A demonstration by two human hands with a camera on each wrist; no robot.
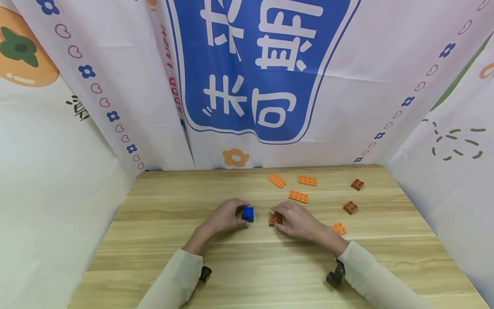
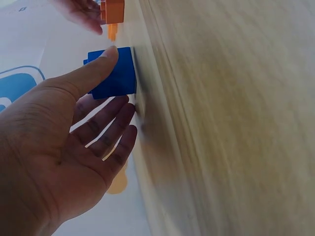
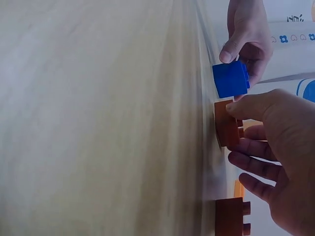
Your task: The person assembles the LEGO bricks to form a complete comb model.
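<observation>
Near the middle of the table, my left hand (image 1: 226, 218) holds a blue building brick (image 1: 248, 213) between thumb and fingers. Its thumb (image 2: 106, 58) lies across the near side of that brick in the left wrist view, and the other fingers reach behind it. To the right, my right hand (image 1: 299, 220) pinches a reddish-brown studded brick (image 1: 275, 220) with the thumb on one side and the fingers at the other. Both bricks sit studs up at the tabletop, a short gap apart in the head view. The brown brick's far side is hidden in the right wrist view.
Behind the right hand lie flat orange bricks (image 1: 299, 196). Further right are two brown bricks, one nearer (image 1: 350, 207) and one farther (image 1: 357, 184). A small orange brick (image 1: 339, 228) lies beside the right wrist. Printed cloth (image 1: 347, 107) hangs along the wooden table's (image 1: 173, 184) back edge.
</observation>
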